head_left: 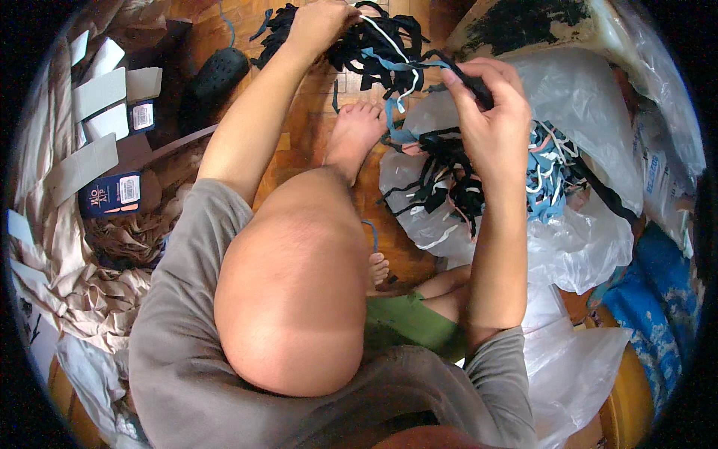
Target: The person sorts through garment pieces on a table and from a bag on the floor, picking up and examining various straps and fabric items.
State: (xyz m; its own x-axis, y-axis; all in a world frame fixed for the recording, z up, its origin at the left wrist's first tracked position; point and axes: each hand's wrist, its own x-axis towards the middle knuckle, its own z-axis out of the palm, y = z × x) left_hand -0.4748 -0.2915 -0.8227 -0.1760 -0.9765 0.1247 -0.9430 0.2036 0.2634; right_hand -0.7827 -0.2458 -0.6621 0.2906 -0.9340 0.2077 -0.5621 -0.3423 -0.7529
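Observation:
At the top, my left hand (323, 28) is closed over a heap of black fabric strips (385, 52), and a white fabric strip (387, 39) runs from its fingertips. Its fingers are partly hidden by the back of the hand. My right hand (495, 93), to the right, pinches black fabric strips (471, 84) between thumb and fingers, along with a blue strip (426, 66) that stretches left toward the heap. The white strip's end hangs loose between both hands. Below my right hand lies a mixed pile of black, blue, white and pink strips (550, 176) on a clear plastic bag (583, 251).
A dark clog (217, 78) rests on the wooden floor (299, 123) at the left. Beside it are cardboard pieces (97, 97), a dark blue tag (111, 196) and crumpled beige cloth (112, 307). My bare foot (355, 131) is between the piles. Blue patterned fabric (651, 307) lies far right.

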